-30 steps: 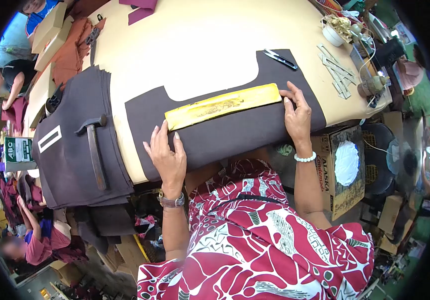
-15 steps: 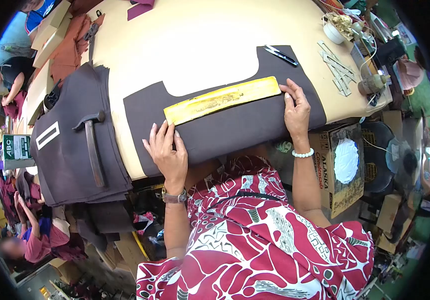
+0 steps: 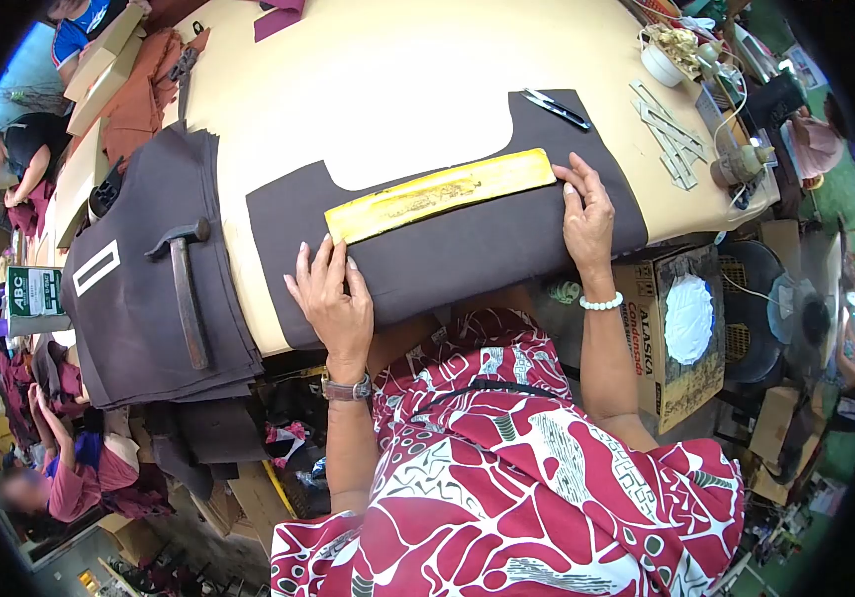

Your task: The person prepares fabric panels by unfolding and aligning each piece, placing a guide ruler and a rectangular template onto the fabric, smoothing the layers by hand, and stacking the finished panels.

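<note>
Bar: yellow, stained along its face, lying flat and slightly slanted across the dark panel; watching remotely, I take it as my landmark. I cannot tell its material.
Dark panel: spread beneath the bar, its cut-out just beyond it. I judge the bar sits there to keep the sheet flat or give a straight line; nothing I see settles which.
Left hand: at the bar's left end, fingers parted and loosely bent, tips by its near corner, gripping nothing.
Right hand: at the bar's right end, thumb and forefinger apart, not wrapped around it. I read the pair as steadying both ends; whether the fingertips press or merely touch, I cannot make out.
Snips: beyond the bar's right end, on the panel, perhaps kept there for easy reach.
Hammer: left of the bar, across a dark stack, probably weighing it down.
Metal strips: right of the bar and farther out, overlapping too much for me to count.
Counter: pale beyond the bar, partly washed out by glare.
Hidden: the bar's underside and the panel directly below it.
Co-worker: far left of the bar, distorted near the lens edge, handiwork unclear to me.
</note>
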Tool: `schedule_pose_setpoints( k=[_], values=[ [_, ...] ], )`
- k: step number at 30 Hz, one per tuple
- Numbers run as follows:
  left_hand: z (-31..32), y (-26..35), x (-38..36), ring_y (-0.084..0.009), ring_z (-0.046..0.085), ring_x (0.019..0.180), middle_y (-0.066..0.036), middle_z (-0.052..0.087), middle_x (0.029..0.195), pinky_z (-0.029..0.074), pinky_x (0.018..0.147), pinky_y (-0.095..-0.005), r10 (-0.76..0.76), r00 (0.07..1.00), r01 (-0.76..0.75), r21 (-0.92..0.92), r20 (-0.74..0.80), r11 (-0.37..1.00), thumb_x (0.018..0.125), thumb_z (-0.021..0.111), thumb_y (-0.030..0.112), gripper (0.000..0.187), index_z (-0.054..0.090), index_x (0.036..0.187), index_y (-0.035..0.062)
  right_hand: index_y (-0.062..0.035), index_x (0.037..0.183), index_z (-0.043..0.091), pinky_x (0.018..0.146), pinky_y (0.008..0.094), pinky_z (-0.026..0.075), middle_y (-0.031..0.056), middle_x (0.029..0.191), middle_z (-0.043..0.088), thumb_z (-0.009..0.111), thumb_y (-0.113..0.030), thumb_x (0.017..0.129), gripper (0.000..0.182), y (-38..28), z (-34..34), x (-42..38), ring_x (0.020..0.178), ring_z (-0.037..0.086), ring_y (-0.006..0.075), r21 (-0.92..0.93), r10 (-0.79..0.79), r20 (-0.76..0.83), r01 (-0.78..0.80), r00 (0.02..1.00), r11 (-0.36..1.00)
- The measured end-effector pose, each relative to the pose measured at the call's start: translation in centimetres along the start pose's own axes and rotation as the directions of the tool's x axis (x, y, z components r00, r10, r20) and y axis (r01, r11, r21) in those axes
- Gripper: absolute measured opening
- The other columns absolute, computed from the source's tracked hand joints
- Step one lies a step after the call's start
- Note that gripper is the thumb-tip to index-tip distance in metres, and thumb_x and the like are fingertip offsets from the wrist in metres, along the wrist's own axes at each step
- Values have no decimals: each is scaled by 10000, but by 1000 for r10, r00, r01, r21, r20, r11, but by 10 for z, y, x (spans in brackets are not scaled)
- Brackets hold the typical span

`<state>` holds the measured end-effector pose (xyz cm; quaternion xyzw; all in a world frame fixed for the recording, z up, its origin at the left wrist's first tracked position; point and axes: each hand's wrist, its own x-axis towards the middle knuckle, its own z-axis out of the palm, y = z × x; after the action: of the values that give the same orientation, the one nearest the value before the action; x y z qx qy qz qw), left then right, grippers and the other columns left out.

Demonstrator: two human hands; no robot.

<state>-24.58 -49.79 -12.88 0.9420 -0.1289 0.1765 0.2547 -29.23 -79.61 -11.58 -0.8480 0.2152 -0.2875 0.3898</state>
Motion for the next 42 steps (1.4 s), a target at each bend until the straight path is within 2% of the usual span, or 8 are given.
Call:
schedule_pose_setpoints(
  k=[5, 8, 11, 14, 18, 23, 26, 42],
  values=[
    [0, -1, -1, -308, 419, 1251, -64, 573, 1237, 209, 1058, -578, 5, 1000, -5, -5, -5, 1000, 867, 555, 100, 314, 623, 1173, 119, 10, 1189, 550, 991, 367, 383, 62, 1034, 682, 509, 7, 861, 331, 3, 1, 1, 1059, 585, 224, -7, -11, 0, 11, 1000, 1000],
    [0, -1, -1, -309, 417, 1251, -64, 576, 1230, 209, 1058, -577, 12, 1000, -12, 2, -5, 1000, 867, 553, 100, 310, 623, 1169, 116, -11, 1119, 612, 982, 368, 388, 68, 1021, 683, 546, -17, 848, 279, -4, -1, 0, 1051, 582, 248, -13, -19, 3, 19, 1000, 1000],
    [0, -1, -1, -314, 415, 1252, -64, 578, 1225, 210, 1056, -579, 13, 1000, -13, 8, -4, 1000, 867, 553, 99, 306, 624, 1164, 113, -41, 1024, 670, 980, 390, 380, 77, 1026, 677, 594, -69, 830, 210, -3, -1, -2, 1052, 570, 279, -136, -92, -2, 91, 996, 987],
    [-1, 1, 0, -317, 415, 1252, -62, 578, 1224, 206, 1054, -584, 10, 1000, -10, 13, -1, 1000, 865, 552, 99, 306, 624, 1162, 109, -59, 978, 693, 978, 422, 366, 85, 1044, 669, 626, -128, 816, 189, 1, -1, -4, 1057, 556, 302, -299, -272, 57, 277, 961, 913],
    [-5, 7, 2, -319, 380, 1277, -83, 529, 1275, 205, 1048, -597, 56, 998, -56, 186, 6, 981, 850, 559, 97, 296, 639, 1134, 112, -24, 1069, 651, 982, 444, 344, 122, 1150, 587, 613, -156, 821, 284, -16, -2, -16, 1125, 488, 303, -483, -312, 123, 332, 942, 810],
    [-2, 15, -3, -325, 360, 1291, -97, 509, 1299, 182, 1043, -626, 51, 995, -71, 243, 88, 967, 863, 538, 152, 392, 529, 1242, 51, -15, 1124, 610, 980, 448, 341, 113, 1160, 571, 591, -170, 843, 321, -10, 2, -19, 1120, 483, 303, -430, -317, 133, 343, 939, 835],
    [0, 11, -7, -330, 363, 1289, -110, 502, 1310, 178, 1045, -623, -3, 999, -2, 115, 49, 993, 863, 544, 165, 397, 523, 1245, 59, -32, 1123, 613, 976, 443, 345, 105, 1157, 582, 593, -172, 847, 311, -11, 3, -20, 1113, 492, 304, -403, -320, 92, 329, 943, 854],
    [2, 10, -7, -344, 368, 1285, -120, 504, 1309, 178, 1042, -616, -8, 1000, 7, 92, 8, 996, 850, 572, 173, 428, 530, 1262, 63, -54, 1092, 650, 963, 431, 360, 79, 1138, 601, 613, -171, 841, 280, -11, 2, -19, 1104, 503, 295, -392, -323, 89, 331, 942, 858]
  ],
)
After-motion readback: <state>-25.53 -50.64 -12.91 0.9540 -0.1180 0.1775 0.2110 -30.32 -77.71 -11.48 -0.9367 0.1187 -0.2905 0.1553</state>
